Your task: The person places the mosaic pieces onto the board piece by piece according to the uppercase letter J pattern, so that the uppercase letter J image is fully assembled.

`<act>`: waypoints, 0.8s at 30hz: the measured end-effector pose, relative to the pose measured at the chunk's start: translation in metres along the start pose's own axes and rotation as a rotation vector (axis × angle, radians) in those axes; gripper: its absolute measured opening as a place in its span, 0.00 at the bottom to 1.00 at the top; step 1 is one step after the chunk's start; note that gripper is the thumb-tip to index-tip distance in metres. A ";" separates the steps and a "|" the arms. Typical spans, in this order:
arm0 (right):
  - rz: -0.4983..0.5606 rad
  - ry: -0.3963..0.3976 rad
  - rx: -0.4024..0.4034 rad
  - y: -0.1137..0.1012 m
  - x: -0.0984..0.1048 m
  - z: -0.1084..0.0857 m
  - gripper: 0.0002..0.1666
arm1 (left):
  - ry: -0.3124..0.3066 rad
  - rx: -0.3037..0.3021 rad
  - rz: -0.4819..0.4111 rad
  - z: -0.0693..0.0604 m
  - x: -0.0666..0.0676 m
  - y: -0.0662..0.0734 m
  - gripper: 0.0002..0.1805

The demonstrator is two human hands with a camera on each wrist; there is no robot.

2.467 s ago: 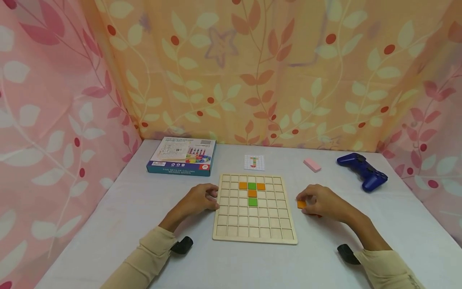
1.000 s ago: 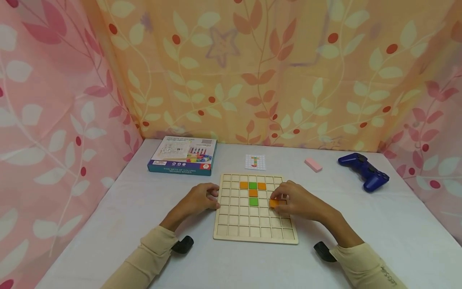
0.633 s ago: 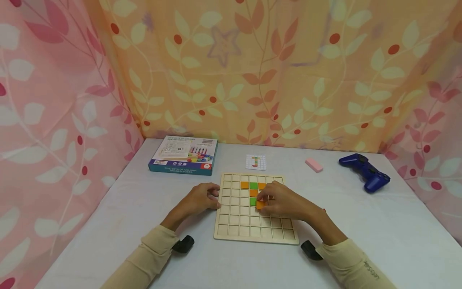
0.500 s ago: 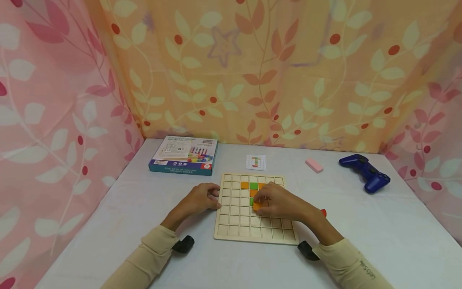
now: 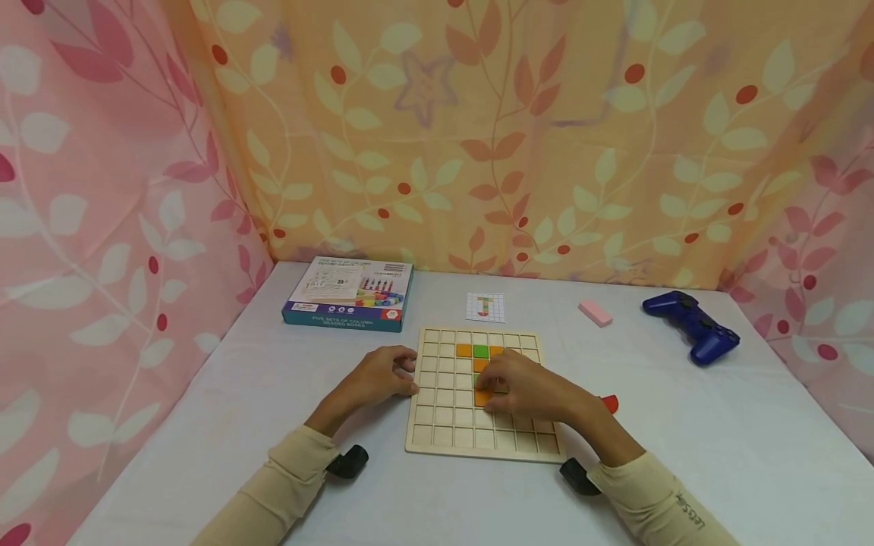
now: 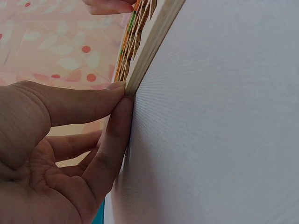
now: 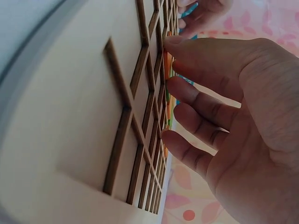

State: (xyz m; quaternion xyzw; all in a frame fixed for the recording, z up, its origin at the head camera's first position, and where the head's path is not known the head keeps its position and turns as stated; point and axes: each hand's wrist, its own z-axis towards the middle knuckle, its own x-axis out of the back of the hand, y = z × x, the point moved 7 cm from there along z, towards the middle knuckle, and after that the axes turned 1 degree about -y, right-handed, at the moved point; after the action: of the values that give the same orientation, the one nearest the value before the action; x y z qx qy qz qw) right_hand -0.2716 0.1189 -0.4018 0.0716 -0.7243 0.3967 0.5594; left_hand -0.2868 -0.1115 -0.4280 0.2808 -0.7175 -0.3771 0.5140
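A wooden grid board (image 5: pixel 444 432) lies flat on the white table. My left hand (image 5: pixel 374 375) is at its left edge; in the left wrist view the thumb and a finger pinch the board's rim (image 6: pixel 148 44). Over the middle of the grid, my right hand (image 5: pixel 529 385) holds an orange square tile (image 5: pixel 482 398) between thumb and fingers. That tile lies in the square just below a green tile (image 5: pixel 476 378), which the fingers partly cover. Higher up are an orange tile (image 5: pixel 480 365) and a row of an orange, a green (image 5: pixel 481 351) and a partly hidden orange tile.
A red piece (image 5: pixel 610 403) shows from behind the right wrist. Behind the board lies a small printed grid card (image 5: pixel 485 308). A boxed set (image 5: pixel 347 294) stands back left. A pink block (image 5: pixel 595 313) and a blue game controller (image 5: pixel 691 327) lie at the back right.
My right hand has carried the orange tile leftward from beside the board, over the grid, and down to the square below the lower green tile. The left hand has stayed at the board's edge.
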 end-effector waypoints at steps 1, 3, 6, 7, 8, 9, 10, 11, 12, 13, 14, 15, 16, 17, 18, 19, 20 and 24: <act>-0.002 -0.001 0.003 0.000 0.000 0.000 0.12 | 0.000 -0.001 0.002 0.000 0.000 0.000 0.33; -0.004 -0.002 0.009 0.000 -0.001 -0.001 0.12 | 0.002 -0.003 0.003 -0.001 0.001 0.001 0.33; -0.013 -0.005 0.021 0.000 0.000 -0.003 0.12 | 0.003 -0.006 0.002 -0.001 0.001 0.000 0.32; -0.016 -0.003 0.030 0.001 0.001 -0.003 0.12 | 0.002 -0.008 0.000 -0.001 0.001 0.000 0.32; -0.019 0.000 0.036 0.001 0.002 -0.005 0.12 | 0.002 -0.008 -0.003 0.000 0.000 0.000 0.32; -0.024 0.005 0.045 0.002 0.004 -0.006 0.12 | 0.002 -0.009 -0.004 0.000 0.000 0.000 0.32; -0.024 0.010 0.050 0.003 0.005 -0.008 0.12 | 0.002 -0.011 -0.004 0.000 0.000 0.000 0.32; -0.015 0.016 0.049 0.004 0.008 -0.010 0.12 | 0.002 -0.011 -0.004 0.000 0.000 0.000 0.32; -0.004 0.022 0.042 0.006 0.010 -0.013 0.13 | 0.003 -0.010 -0.004 0.000 0.000 0.000 0.32; 0.008 0.031 0.032 0.009 0.013 -0.016 0.13 | 0.003 -0.010 -0.001 0.000 0.000 0.000 0.32; 0.025 0.037 0.012 0.013 0.015 -0.019 0.14 | 0.004 -0.009 0.001 0.000 0.000 0.000 0.32; 0.037 0.044 -0.006 0.016 0.019 -0.023 0.15 | 0.004 -0.008 0.003 0.000 0.000 0.001 0.32; 0.053 0.049 -0.026 0.020 0.021 -0.027 0.15 | 0.003 -0.006 0.002 0.001 0.000 0.000 0.32; 0.066 0.055 -0.045 0.024 0.024 -0.031 0.16 | 0.002 -0.006 0.002 0.001 0.000 0.001 0.32; 0.071 0.062 -0.061 0.028 0.027 -0.036 0.16 | 0.002 -0.006 0.003 0.001 -0.001 0.001 0.32; 0.074 0.067 -0.076 0.032 0.030 -0.040 0.17 | 0.002 -0.005 0.003 0.001 -0.001 0.001 0.32; 0.073 0.070 -0.086 0.035 0.033 -0.045 0.17 | 0.002 -0.003 0.003 0.001 -0.001 0.001 0.32; 0.050 0.099 -0.104 0.048 0.044 -0.063 0.19 | 0.003 0.000 0.002 0.001 0.000 0.000 0.32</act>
State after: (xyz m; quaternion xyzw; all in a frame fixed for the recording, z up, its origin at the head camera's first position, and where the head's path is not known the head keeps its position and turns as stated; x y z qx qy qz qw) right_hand -0.2665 0.2076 -0.3839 0.0044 -0.7168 0.3754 0.5875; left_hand -0.2873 -0.1109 -0.4281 0.2808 -0.7169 -0.3761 0.5155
